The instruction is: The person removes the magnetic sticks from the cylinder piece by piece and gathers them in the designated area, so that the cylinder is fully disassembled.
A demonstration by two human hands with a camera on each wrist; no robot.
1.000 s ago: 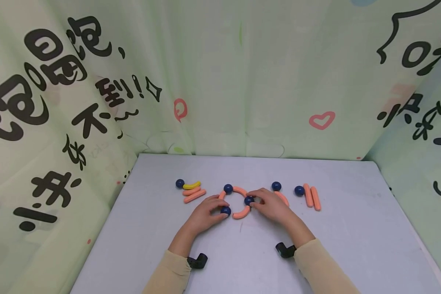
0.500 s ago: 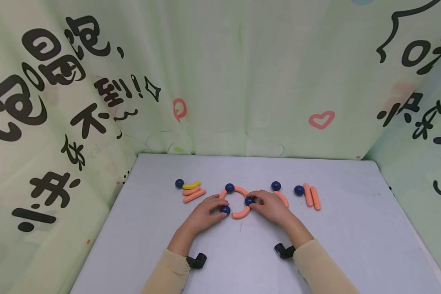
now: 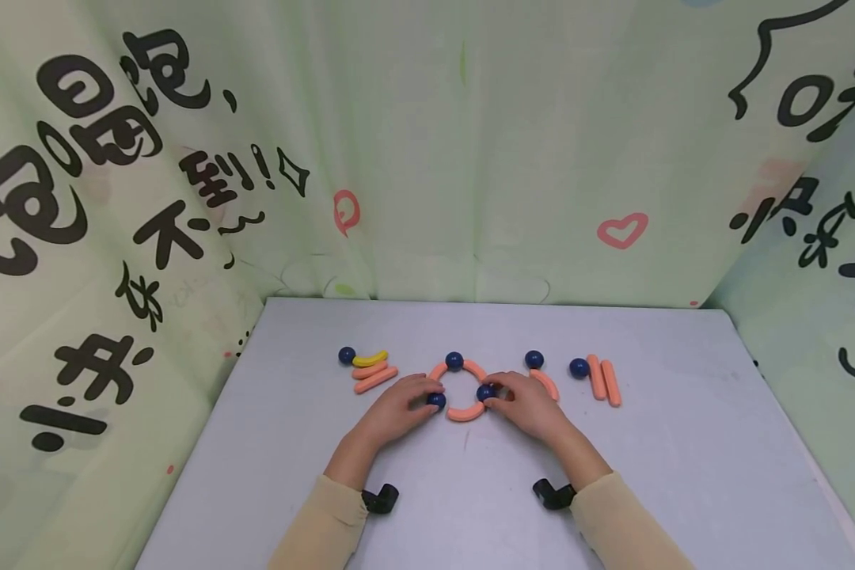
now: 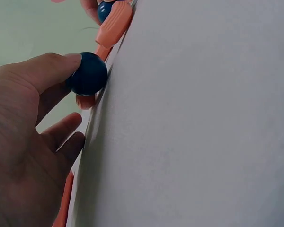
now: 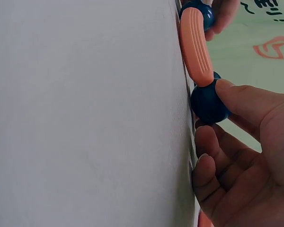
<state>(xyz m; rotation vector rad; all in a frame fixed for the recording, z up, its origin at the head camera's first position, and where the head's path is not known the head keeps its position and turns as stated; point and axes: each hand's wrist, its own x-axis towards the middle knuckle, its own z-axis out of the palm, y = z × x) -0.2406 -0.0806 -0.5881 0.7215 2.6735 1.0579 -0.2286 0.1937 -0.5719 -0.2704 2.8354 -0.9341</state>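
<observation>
On the table, three dark blue balls and three curved orange rods lie in a ring. My left hand [image 3: 403, 412] pinches the ring's left ball [image 4: 87, 74] between thumb and fingers. Across from it, my right hand [image 3: 527, 405] grips the right ball [image 5: 209, 104] the same way, thumb on its side. A curved ribbed orange rod [image 5: 196, 45] spans the near side, its right end against the right ball and its left end close to the left one. The third ball [image 3: 454, 361] sits at the far side between two curved rods, including the far-right rod [image 3: 474, 369].
Left of the ring lie a blue ball [image 3: 347, 355], a yellow curved rod [image 3: 370, 359] and two straight orange rods [image 3: 375, 380]. To the right are another ball [image 3: 534, 359] with a curved rod [image 3: 545, 385], then a ball [image 3: 579, 368] beside two straight rods [image 3: 612, 384].
The ring's far ball has shifted right and slightly away. My left hand has moved its ball slightly away from me, and the right hand's ball has shifted slightly right.
</observation>
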